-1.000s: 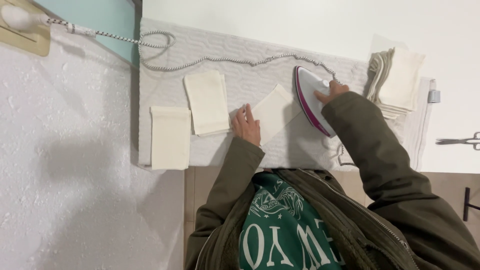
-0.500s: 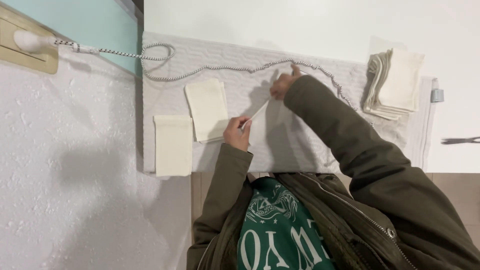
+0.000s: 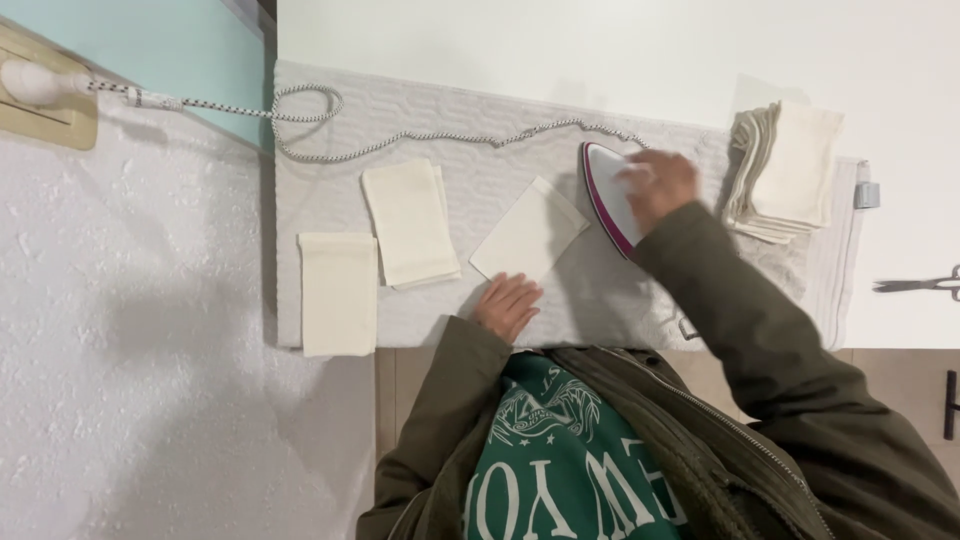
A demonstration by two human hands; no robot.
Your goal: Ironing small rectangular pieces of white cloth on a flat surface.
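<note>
The cream cloth piece (image 3: 527, 232) lies flat and turned at an angle near the middle of the white quilted ironing mat (image 3: 480, 130), its near corner just under the fingertips of the left hand (image 3: 507, 305), which rests open and flat at the mat's near edge, pressing on that corner rather than gripping anything. Just beside the cloth's far right corner stands the iron (image 3: 603, 195), white with a magenta rim, tipped up so that its side faces the camera; the right hand (image 3: 657, 182) is closed around its handle, though motion blur hides the exact grip. The two hands are well apart, one at each end of the cloth. A braided cord (image 3: 400, 140) runs from the iron across the far part of the mat, loops once and goes on to a plug (image 3: 30, 80) in a wall socket at far left. Left of the cloth lie a folded cream piece (image 3: 410, 222) and, nearer the mat's left corner, another cream piece (image 3: 338, 293). A stack of folded cloths (image 3: 785, 165) sits at the mat's right end, with scissors (image 3: 915, 284) beyond it on the white tabletop.
</note>
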